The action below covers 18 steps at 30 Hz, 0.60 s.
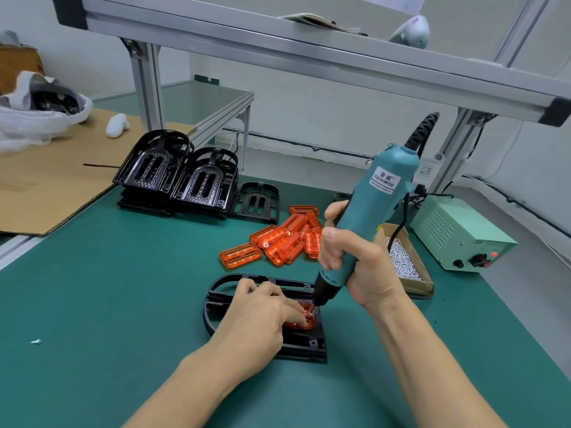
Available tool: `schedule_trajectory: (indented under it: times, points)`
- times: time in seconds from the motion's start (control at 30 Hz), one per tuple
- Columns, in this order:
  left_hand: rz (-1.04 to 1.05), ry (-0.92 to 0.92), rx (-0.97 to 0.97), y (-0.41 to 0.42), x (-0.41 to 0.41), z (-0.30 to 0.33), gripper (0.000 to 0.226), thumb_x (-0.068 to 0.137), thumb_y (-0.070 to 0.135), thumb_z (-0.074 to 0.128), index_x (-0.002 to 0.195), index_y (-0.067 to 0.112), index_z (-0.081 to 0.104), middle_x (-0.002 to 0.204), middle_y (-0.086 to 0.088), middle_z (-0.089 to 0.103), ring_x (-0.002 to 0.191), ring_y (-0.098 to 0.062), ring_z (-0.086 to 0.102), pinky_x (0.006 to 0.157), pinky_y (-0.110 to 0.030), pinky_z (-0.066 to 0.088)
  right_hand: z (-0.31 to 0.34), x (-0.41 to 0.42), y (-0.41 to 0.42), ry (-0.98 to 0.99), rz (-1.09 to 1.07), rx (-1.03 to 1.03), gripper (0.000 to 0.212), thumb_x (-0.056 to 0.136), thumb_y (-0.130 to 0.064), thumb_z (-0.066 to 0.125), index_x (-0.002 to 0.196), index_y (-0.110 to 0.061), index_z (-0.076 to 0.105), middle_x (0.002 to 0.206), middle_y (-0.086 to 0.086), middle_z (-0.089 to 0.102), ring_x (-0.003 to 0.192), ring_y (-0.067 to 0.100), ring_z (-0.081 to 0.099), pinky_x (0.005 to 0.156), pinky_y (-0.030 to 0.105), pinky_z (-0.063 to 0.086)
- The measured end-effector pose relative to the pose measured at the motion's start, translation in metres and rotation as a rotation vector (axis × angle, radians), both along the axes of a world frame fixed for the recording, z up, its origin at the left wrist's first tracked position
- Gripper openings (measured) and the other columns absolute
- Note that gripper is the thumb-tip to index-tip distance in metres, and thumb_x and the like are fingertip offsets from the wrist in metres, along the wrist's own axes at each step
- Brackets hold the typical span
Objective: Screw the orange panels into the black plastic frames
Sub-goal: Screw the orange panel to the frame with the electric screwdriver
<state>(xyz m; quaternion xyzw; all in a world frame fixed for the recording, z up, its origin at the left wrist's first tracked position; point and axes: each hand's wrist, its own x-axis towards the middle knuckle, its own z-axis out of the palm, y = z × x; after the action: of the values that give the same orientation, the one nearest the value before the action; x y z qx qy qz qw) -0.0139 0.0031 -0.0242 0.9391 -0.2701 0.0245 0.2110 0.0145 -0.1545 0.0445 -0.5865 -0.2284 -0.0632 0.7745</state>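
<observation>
A black plastic frame (216,301) lies flat on the green mat in front of me. An orange panel (304,323) sits in it, mostly hidden under my fingers. My left hand (262,310) lies over the frame, its fingers pressing down on the panel. My right hand (352,257) grips a teal electric screwdriver (377,196), held tilted with its tip on a screw (310,311) at the panel's right end.
Several loose orange panels (278,242) lie in a pile behind the frame. Stacks of black frames (176,177) stand farther back left. A cardboard box of screws (404,261) and a pale green power supply (460,233) sit at the right. Cardboard (61,180) covers the left table.
</observation>
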Motion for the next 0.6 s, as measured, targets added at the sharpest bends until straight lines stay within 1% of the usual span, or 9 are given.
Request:
schedule_trajectory:
  times: [0.07,0.13,0.27,0.37,0.47,0.6]
  points:
    - [0.001,-0.002,-0.009,0.0,0.0,-0.001,0.058,0.088,0.0,0.04,0.119,0.044,0.062,0.127,0.034,0.052,0.113,0.001,0.029,0.08,-0.024,0.011,0.01,0.0,-0.002,-0.039,-0.028,0.028,0.029,0.072,0.004,0.056,0.08,-0.022,0.065,0.045,-0.003,0.041,0.036,0.013,0.035,0.046,0.021,0.037]
    - [0.01,-0.012,-0.019,-0.001,-0.001,-0.001,0.057,0.089,0.0,0.04,0.119,0.043,0.062,0.126,0.033,0.053,0.111,0.0,0.03,0.08,-0.023,0.011,0.028,0.001,-0.011,-0.089,-0.066,0.102,0.03,0.073,0.006,0.052,0.081,-0.021,0.063,0.046,-0.004,0.04,0.036,0.012,0.035,0.047,0.02,0.037]
    - [0.017,-0.047,-0.031,-0.001,-0.002,-0.002,0.054,0.09,0.001,0.04,0.117,0.042,0.064,0.125,0.033,0.054,0.106,0.002,0.028,0.085,-0.021,0.012,0.053,-0.003,-0.031,-0.127,-0.157,0.218,0.021,0.077,0.001,0.05,0.088,-0.017,0.055,0.049,-0.005,0.038,0.04,0.01,0.035,0.048,0.019,0.038]
    - [0.018,-0.06,-0.027,-0.003,-0.004,0.0,0.051,0.092,0.003,0.04,0.117,0.041,0.064,0.126,0.033,0.054,0.111,0.003,0.029,0.089,-0.02,0.011,0.044,-0.012,-0.038,-0.136,-0.273,0.256,0.02,0.078,0.0,0.051,0.088,-0.017,0.052,0.051,-0.005,0.038,0.041,0.011,0.036,0.049,0.02,0.038]
    - [0.006,-0.034,-0.029,-0.009,-0.005,0.001,0.051,0.092,0.003,0.039,0.118,0.039,0.064,0.129,0.031,0.051,0.117,0.002,0.029,0.092,-0.02,0.01,0.026,-0.019,-0.046,-0.137,-0.411,0.343,0.019,0.079,-0.001,0.052,0.087,-0.018,0.053,0.052,-0.005,0.039,0.042,0.011,0.038,0.05,0.021,0.039]
    - [0.0,-0.02,-0.007,-0.013,-0.004,0.004,0.046,0.094,0.007,0.041,0.116,0.039,0.065,0.129,0.032,0.051,0.12,0.003,0.032,0.098,-0.019,0.015,0.004,-0.03,-0.063,-0.13,-0.576,0.44,0.019,0.08,-0.003,0.054,0.087,-0.02,0.053,0.054,-0.005,0.04,0.044,0.011,0.04,0.052,0.022,0.04]
